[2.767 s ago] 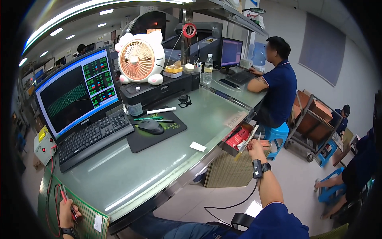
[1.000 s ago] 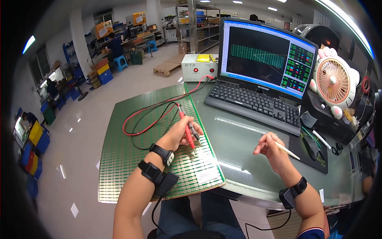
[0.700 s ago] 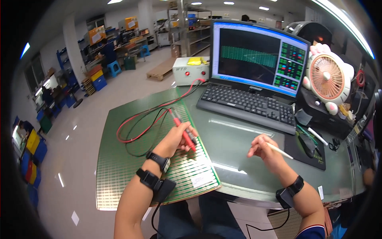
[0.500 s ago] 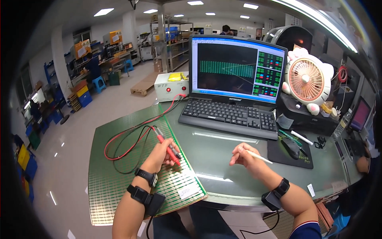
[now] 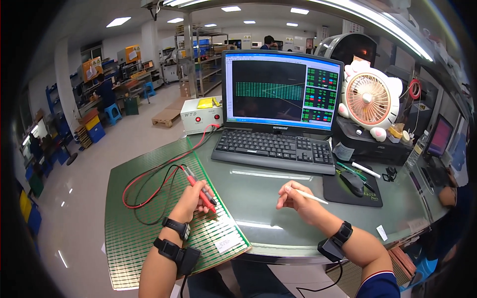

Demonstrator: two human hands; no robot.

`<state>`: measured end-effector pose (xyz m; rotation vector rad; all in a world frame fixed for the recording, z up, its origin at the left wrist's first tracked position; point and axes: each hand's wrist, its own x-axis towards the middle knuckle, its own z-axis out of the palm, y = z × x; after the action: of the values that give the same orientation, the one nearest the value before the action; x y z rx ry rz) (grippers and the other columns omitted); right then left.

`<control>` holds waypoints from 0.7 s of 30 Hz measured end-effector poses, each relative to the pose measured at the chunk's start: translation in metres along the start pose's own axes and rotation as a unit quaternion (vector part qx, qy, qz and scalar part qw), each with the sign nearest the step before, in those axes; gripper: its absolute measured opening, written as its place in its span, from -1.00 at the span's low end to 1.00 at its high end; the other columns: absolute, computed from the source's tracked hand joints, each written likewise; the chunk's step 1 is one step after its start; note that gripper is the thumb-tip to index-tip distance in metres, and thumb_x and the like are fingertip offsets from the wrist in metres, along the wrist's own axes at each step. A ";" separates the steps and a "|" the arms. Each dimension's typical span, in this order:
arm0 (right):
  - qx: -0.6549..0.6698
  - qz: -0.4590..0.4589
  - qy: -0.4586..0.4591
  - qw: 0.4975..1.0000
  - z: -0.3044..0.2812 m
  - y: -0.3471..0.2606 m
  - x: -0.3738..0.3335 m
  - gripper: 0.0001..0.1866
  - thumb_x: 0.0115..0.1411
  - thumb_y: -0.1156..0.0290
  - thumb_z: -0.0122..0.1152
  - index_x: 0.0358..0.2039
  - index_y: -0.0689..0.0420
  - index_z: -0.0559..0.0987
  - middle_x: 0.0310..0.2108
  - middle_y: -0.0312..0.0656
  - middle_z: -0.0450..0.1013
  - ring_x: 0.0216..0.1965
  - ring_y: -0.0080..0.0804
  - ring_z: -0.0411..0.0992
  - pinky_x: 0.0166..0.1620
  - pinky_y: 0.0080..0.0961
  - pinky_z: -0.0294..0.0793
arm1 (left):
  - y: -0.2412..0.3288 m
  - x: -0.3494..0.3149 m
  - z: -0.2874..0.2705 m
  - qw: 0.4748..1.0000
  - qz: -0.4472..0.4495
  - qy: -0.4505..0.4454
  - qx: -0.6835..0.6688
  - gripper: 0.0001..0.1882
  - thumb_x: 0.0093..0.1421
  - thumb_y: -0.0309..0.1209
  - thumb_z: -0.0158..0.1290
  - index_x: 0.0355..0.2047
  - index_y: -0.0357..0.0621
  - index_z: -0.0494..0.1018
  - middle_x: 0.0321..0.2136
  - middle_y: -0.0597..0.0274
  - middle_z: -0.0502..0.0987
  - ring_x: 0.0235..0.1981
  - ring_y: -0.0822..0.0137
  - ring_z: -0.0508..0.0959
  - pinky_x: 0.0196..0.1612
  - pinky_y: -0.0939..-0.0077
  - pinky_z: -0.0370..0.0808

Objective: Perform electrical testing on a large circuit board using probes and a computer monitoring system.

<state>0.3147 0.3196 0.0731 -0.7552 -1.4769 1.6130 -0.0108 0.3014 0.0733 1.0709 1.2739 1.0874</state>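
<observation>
My left hand (image 5: 191, 201) is closed around a red test probe (image 5: 204, 199) and a black test probe (image 5: 209, 195), held side by side. Their tips point down at a large green circuit board panel (image 5: 134, 181) covered in rows of shiny pads; I cannot tell whether they touch it. Red and black leads loop over the panel from the probes. Over the glassy green tabletop (image 5: 258, 201), right of the panel, my right hand (image 5: 298, 202) pinches a slim white pen-like stick (image 5: 313, 197). A white label (image 5: 227, 242) lies on the panel's near right part.
A keyboard (image 5: 273, 151) stands before a monitor (image 5: 276, 92) showing a board layout. Left of it sits a white test box (image 5: 196, 120) with red lights. To the right are a mouse (image 5: 352, 184) on a black pad, several pens, a cat-shaped fan (image 5: 368, 99) and a bottle (image 5: 416, 148).
The whole view has swung slightly right, so the scene sits further left. The probe tips appear a little nearer the panel's front edge. Both hands keep their holds.
</observation>
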 end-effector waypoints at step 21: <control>-0.432 -0.104 0.277 0.852 -0.171 -0.065 0.049 -0.79 0.31 0.33 -0.04 -0.34 0.21 0.45 -0.49 -0.14 0.56 -0.44 -0.45 0.52 -0.31 -0.47 0.43 | -0.005 0.004 0.002 1.000 0.011 0.027 -0.012 -0.62 0.25 -0.19 -0.19 -0.51 -0.23 0.39 -0.63 0.18 0.49 -0.82 0.46 0.41 -0.77 0.69 0.28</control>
<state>0.4468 0.4478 0.1179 -1.3522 -1.7203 0.4134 -0.0091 0.3044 0.0681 1.0474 1.2909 1.1517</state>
